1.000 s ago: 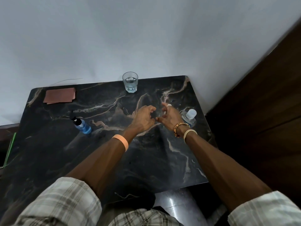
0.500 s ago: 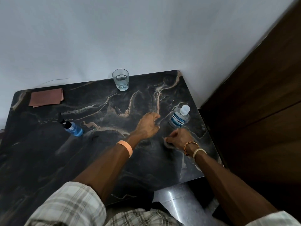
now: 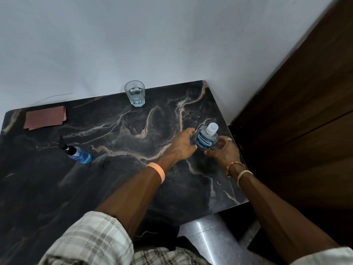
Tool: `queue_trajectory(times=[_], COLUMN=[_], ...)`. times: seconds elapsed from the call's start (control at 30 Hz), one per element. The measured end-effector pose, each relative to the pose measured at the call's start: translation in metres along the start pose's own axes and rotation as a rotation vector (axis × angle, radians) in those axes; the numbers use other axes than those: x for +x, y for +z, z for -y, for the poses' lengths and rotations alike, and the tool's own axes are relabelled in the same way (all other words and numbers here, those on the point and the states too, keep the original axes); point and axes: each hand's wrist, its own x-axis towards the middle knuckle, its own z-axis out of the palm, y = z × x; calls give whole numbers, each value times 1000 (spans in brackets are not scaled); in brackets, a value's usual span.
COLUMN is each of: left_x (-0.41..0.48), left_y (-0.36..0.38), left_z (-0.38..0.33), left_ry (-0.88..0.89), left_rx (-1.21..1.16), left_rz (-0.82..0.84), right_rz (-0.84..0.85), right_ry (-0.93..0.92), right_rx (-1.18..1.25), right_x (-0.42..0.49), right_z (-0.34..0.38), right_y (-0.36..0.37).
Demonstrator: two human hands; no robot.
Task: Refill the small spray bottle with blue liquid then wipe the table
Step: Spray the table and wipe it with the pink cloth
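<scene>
Mouthwash bottle [image 3: 206, 139]: clear, blue LISTERINE label, white cap on, sits at the right edge of the bench [image 3: 114, 188], about mid-depth. Both grips are on it. Left grip [image 3: 182, 145] comes in from the left, fingers curled against the bottle's left side, thumb by its near lower corner. Right grip [image 3: 224, 151] wraps the right and near side, fingers curled round it and visible through the plastic. Can't tell if the base is on the bench or just lifted.

Small spray bottle [image 3: 79, 154]: blue liquid inside, black nozzle fitted, stands on the left part of the bench, well apart from both grips.

Folded brown cloth [image 3: 45, 117] lies flat at the far-left corner. Glass tumbler [image 3: 134, 93] stands at the far edge by the wall, roughly centre. Orange band [image 3: 156, 170] on the left wrist, bangles [image 3: 236, 169] on the right. Plaid sleeves near the camera.
</scene>
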Motion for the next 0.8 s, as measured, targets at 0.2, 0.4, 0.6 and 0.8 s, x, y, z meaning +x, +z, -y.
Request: queue_trajectory(times=[0.2,0.4,0.6,0.8], left_x=[7,4,6,31], left_y=[1,0,-11,-42], left_z=[1,0,-3,-6], left_ry=[-29,21,28,25], left_rx=[-96,-186,-339,-430], left_rz=[17,33,24,-37], right_rz=[63,60,42,-4], right_ry=[-85,-108,-147,-196], right_rx=[124,172,161,190], right_x=[1,-1,5,26], right_z=[4,7,16,45], right_y=[2,8,15,24])
